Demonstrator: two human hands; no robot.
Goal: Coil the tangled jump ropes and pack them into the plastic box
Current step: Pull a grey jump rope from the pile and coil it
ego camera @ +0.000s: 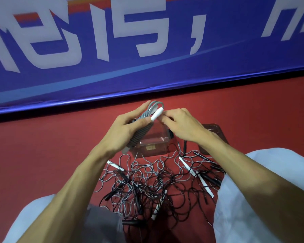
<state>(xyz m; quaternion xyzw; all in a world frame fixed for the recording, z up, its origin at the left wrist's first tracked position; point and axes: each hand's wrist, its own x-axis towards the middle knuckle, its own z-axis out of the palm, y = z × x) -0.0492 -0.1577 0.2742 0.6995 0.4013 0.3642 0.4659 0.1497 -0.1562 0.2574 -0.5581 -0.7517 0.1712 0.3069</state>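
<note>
Coiling looks nearly finished on one grey jump rope point(142, 133), which is held up in the air as a tight wound bundle, just above the plastic box point(153, 146). The bundle is clamped by the left hand point(125, 130), its thumb pressed on the front and its long fingers point(142, 106) laid straight behind the loops. The white handle point(156, 115) at the top of the bundle is pinched at its end by the curled fingers point(167, 118) of the right hand point(182, 125). The cord is judged to be light, thin and springy, so the wraps are likely to loosen if the thumb's pressure is eased. Hold is best kept across the wound middle, with the stiff handle used to tuck the loose end. The clear box stands open on the red floor point(42, 155), and what seems to be its brownish lid point(215, 132) lies just beside it on the right. Nearer the body, a tangled heap of ropes point(147, 183) in black and grey is spread between the knees, with several white and black handles caught in it. A blue banner point(112, 76) runs along the far edge of the floor.
</note>
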